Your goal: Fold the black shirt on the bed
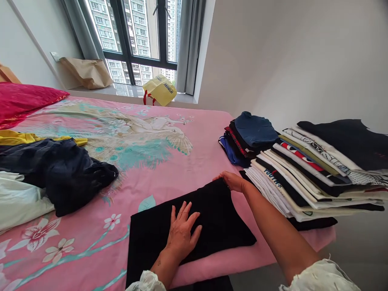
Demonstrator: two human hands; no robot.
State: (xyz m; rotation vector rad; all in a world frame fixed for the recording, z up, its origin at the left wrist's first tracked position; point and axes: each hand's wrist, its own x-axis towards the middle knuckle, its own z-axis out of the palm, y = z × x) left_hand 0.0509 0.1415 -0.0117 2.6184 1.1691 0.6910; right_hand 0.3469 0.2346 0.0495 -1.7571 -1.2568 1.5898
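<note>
A folded black garment (209,218) lies flat across the near edge of the bed; its exact kind is unclear. My left hand (183,228) rests palm down on the middle of it, fingers spread. At its far right corner, my right hand (232,180) has its fingers closed on the cloth, partly hidden behind the wrist. The garment's right side runs in a slanting curve down to a point near the bed edge. More black cloth (212,284) shows below the bed edge.
Right of my right arm stands a tall stack of folded clothes (303,178), with a smaller pile (254,129) behind it. Loose dark clothes (75,173) lie at left on the pink flowered bedsheet (200,161). A paper bag (87,72) and yellow bag (160,89) sit by the window.
</note>
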